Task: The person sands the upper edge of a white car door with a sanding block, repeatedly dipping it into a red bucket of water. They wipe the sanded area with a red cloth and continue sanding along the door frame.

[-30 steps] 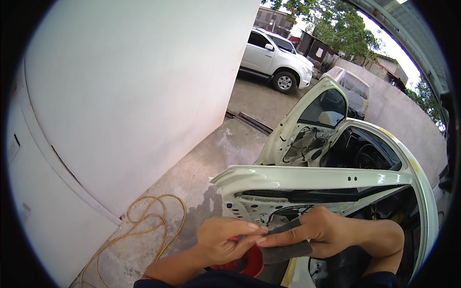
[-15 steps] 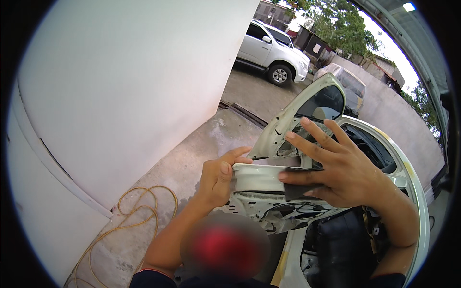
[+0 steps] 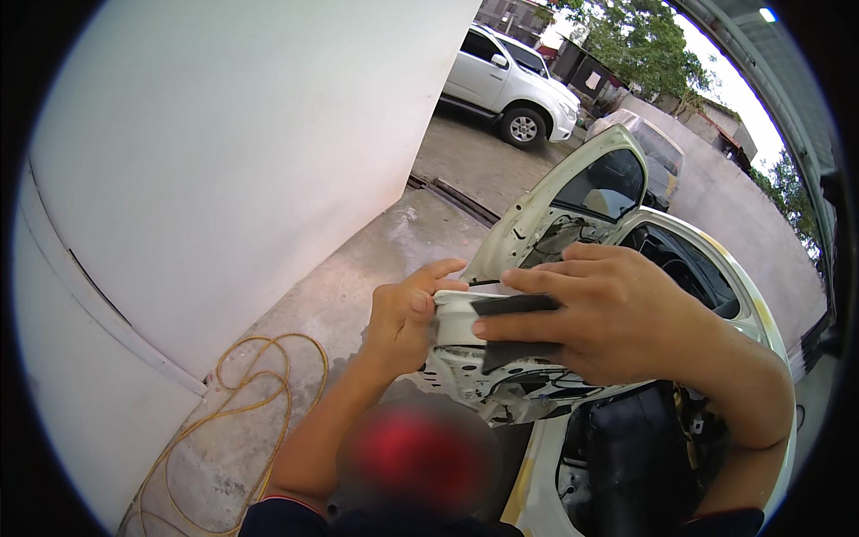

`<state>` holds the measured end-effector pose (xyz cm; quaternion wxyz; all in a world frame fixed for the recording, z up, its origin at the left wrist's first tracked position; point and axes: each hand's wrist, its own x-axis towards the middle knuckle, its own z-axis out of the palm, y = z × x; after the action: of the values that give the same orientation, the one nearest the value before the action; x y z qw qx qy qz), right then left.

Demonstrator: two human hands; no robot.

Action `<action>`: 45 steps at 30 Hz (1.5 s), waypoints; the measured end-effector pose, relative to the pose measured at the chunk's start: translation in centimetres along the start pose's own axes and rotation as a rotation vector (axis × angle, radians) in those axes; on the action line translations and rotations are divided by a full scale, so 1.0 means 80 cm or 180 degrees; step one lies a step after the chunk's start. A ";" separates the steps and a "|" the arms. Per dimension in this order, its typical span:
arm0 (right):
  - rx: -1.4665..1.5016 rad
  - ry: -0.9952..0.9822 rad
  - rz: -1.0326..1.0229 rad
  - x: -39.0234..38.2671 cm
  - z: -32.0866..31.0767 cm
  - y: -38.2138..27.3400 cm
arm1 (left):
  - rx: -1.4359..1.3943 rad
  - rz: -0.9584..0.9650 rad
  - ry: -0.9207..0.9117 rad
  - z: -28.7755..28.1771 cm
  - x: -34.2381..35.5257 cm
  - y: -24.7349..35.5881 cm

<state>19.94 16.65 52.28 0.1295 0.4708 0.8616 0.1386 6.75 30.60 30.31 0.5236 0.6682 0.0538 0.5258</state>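
Note:
My left hand (image 3: 401, 318) is closed around the near end of a white car door (image 3: 456, 322), thumb on the near side and fingers over the top. Against the door's edge my right hand (image 3: 617, 309) presses a dark grey sheet of sandpaper (image 3: 519, 305). The sheet runs between and under its fingers, one lying across the front of it. Part of the sandpaper is hidden beneath the hand. Below, the door's inner side shows bare holes and black parts.
Another opened door with a window (image 3: 595, 183) stands just beyond. The white car body (image 3: 756, 309) curves around on the right. A yellow hose (image 3: 286, 394) lies coiled on the concrete floor at left, beside a white wall (image 3: 242, 161). A white vehicle (image 3: 501, 85) is parked outside.
My right hand has slid left along the door edge with the sandpaper, closer to my left hand, its fingers now less spread. The left hand keeps its hold on the door.

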 end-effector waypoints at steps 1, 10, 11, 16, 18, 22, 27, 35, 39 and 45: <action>0.0108 -0.0204 0.0114 0.003 -0.001 0.000 | -0.0023 -0.0014 -0.0037 -0.001 0.000 0.000; 0.0401 -0.0188 0.0060 0.021 -0.020 -0.005 | 0.0035 0.0023 -0.0130 -0.002 -0.003 0.003; 0.0422 -0.0145 0.0080 0.021 -0.020 -0.004 | 0.0036 -0.0028 -0.0107 -0.002 -0.004 0.005; 0.0454 -0.0318 0.0039 0.022 -0.018 -0.012 | -0.0035 -0.0102 -0.0079 -0.002 -0.006 0.009; 0.0481 -0.0149 0.0255 0.016 -0.022 -0.011 | 0.0006 -0.0105 -0.0153 -0.003 -0.008 0.004; 0.0416 -0.0154 0.0187 0.020 -0.026 -0.018 | 0.0072 -0.0106 -0.0276 -0.006 -0.007 -0.005; 0.0701 0.0300 0.0536 -0.034 -0.038 -0.005 | 0.1325 0.1252 0.1565 -0.023 -0.035 0.053; 0.0795 0.1342 0.0990 -0.113 0.018 0.003 | -0.3669 0.0578 -0.4461 0.075 -0.140 0.147; 0.0476 0.1461 0.0928 -0.109 0.025 -0.001 | -0.4090 0.0699 -0.4846 0.102 -0.140 0.139; 0.0306 0.1633 0.1005 -0.100 0.031 -0.006 | -0.4167 0.0389 -0.2825 0.117 -0.143 0.162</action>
<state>24.61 9.95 50.57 -0.1379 0.5541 0.7879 0.2305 2.60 11.67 33.64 0.7529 0.3734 -0.5168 0.1629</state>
